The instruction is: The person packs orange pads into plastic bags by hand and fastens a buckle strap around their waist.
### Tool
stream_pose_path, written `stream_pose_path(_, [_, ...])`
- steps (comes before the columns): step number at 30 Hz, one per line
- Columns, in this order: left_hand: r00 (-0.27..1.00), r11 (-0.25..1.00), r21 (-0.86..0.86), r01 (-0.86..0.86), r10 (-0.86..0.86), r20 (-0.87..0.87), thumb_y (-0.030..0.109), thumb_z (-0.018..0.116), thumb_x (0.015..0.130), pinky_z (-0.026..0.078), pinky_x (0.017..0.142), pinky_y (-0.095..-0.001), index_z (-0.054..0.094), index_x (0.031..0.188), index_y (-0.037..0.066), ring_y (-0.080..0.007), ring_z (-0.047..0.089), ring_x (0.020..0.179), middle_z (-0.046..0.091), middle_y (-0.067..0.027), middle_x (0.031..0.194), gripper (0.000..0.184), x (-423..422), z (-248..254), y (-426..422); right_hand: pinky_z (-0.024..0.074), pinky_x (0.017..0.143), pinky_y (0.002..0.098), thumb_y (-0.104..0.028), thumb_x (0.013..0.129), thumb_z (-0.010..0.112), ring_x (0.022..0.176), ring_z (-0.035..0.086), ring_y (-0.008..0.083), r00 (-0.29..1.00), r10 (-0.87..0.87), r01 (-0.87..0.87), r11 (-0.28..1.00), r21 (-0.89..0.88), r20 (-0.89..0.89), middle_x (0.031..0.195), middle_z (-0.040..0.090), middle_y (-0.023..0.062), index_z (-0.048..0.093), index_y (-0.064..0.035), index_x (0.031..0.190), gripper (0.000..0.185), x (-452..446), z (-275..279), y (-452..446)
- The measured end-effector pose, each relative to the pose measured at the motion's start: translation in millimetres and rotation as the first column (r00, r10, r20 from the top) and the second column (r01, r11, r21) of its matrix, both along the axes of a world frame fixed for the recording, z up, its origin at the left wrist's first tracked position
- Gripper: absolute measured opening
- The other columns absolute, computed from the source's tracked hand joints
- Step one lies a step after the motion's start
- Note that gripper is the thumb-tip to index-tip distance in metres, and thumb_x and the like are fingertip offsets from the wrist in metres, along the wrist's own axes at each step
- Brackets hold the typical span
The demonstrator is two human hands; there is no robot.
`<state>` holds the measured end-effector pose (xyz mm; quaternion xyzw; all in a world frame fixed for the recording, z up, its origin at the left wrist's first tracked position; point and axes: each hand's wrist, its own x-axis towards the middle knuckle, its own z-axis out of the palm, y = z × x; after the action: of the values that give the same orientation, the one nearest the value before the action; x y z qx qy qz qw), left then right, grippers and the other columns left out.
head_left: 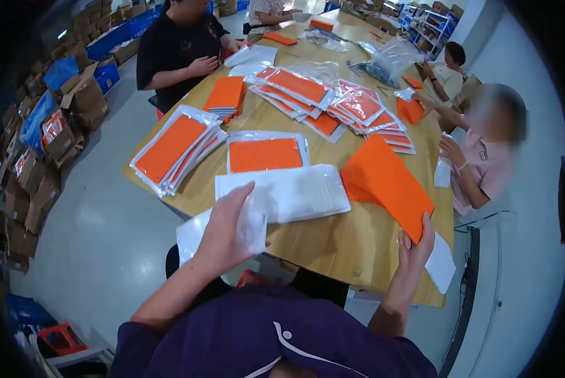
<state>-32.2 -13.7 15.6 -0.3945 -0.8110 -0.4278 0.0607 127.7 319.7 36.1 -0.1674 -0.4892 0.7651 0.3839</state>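
My right hand (419,244) grips the lower end of an orange ribbed sheet (392,186), thumb along its edge. The sheet slants up to the left, over more orange material (358,183) on the table. At the near table edge, my left hand (222,236) is closed on a white and clear plastic bag (252,234), thumb pointing up and fingers partly hidden by the film. Just beyond it lies a stack of white plastic bags (288,192). Behind that stack, an orange sheet in a clear bag (263,154) lies flat.
Packed orange sheets form a stack (172,148) at left and a wide pile (295,88) in the middle. Unbagged orange sheets (224,94) stand between them. Several co-workers sit or stand around the wooden table (314,242). Cardboard boxes (84,97) line the left side.
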Motion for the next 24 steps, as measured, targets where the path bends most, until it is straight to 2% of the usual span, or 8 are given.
stream_pose_path(2, [0.999,0.999,0.029,0.023,-0.024,0.024,0.013,0.082,0.061,0.035,0.107,-0.0422,0.032,0.144,0.006,-0.0364,0.041,0.127,0.039,-0.0184,0.143,0.098,-2,9,8,0.0355,0.046,0.0206,-0.015,0.095,0.052,0.051,0.044,0.0077,0.980,0.191,-0.192,0.981,-0.003,-0.056,0.072,0.057,0.0050,0.055,-0.0014,0.100,0.014,5,6,-22])
stream_pose_path(3, [0.999,1.000,0.015,0.015,-0.015,0.048,0.013,0.082,0.061,0.035,0.107,-0.0422,0.032,0.144,0.006,-0.0364,0.041,0.127,0.039,-0.0184,0.143,0.098,0,7,9,0.0355,0.046,0.0206,-0.015,0.095,0.052,0.051,0.044,0.0077,0.979,0.198,-0.199,0.980,-0.021,-0.035,0.072,0.057,0.0050,0.055,-0.0014,0.100,0.014,7,0,-32])
stream_pose_path(7, [0.998,0.999,0.006,0.035,-0.035,-0.049,0.015,0.085,0.059,0.031,0.110,-0.0493,0.029,0.146,0.009,-0.0386,0.037,0.130,0.032,-0.0198,0.146,0.103,-5,10,18,0.0425,0.060,0.0211,-0.014,0.094,0.049,0.070,0.054,0.0114,0.998,0.032,-0.040,0.984,0.174,0.049,0.089,0.062,0.0115,0.054,0.0046,0.112,0.027,-6,-10,-62])
stream_pose_path(8, [0.998,1.000,0.007,0.029,-0.028,-0.054,0.015,0.085,0.059,0.031,0.110,-0.0493,0.029,0.146,0.009,-0.0386,0.037,0.130,0.032,-0.0198,0.146,0.103,-6,10,18,0.0425,0.060,0.0211,-0.014,0.094,0.049,0.070,0.054,0.0114,0.998,0.039,-0.046,0.984,0.174,0.045,0.089,0.062,0.0115,0.054,0.0046,0.112,0.027,-8,-8,-66])
stream_pose_path(12, [0.987,1.000,-0.010,-0.002,0.000,-0.162,0.018,0.086,0.059,0.026,0.111,-0.0549,0.028,0.147,0.014,-0.0387,0.035,0.130,0.030,-0.0210,0.146,0.106,-4,8,16,0.0444,0.075,0.0233,-0.015,0.091,0.049,0.088,0.057,0.0161,0.947,0.220,-0.258,0.955,0.144,0.235,0.105,0.062,0.0157,0.051,0.0090,0.122,0.039,-1,10,-82])
stream_pose_path(18, [0.983,0.985,-0.174,-0.004,-0.029,-0.183,0.022,0.086,0.060,0.022,0.112,-0.0571,0.028,0.147,0.016,-0.0380,0.034,0.131,0.032,-0.0209,0.144,0.105,-1,3,12,0.0438,0.077,0.0222,-0.017,0.089,0.050,0.089,0.057,0.0150,0.899,0.217,-0.332,0.904,0.270,0.380,0.106,0.063,0.0137,0.052,0.0093,0.122,0.042,7,14,-76])
stream_pose_path(22, [0.977,0.976,-0.217,0.012,-0.057,-0.204,0.023,0.085,0.061,0.020,0.113,-0.0575,0.027,0.148,0.019,-0.0374,0.035,0.130,0.035,-0.0208,0.140,0.105,0,-1,14,0.0374,0.063,0.0178,-0.016,0.092,0.052,0.070,0.048,0.0064,0.894,0.230,-0.354,0.887,0.295,0.384,0.084,0.061,0.0024,0.062,0.0046,0.110,0.029,10,15,-72])
stream_pose_path(24, [0.974,0.974,-0.225,0.010,-0.061,-0.218,0.024,0.085,0.060,0.021,0.112,-0.0574,0.028,0.147,0.018,-0.0377,0.036,0.129,0.036,-0.0210,0.139,0.104,1,-1,13,0.0374,0.063,0.0179,-0.016,0.092,0.052,0.071,0.047,0.0067,0.879,0.268,-0.393,0.875,0.282,0.394,0.085,0.061,0.0023,0.062,0.0046,0.109,0.029,8,16,-68])
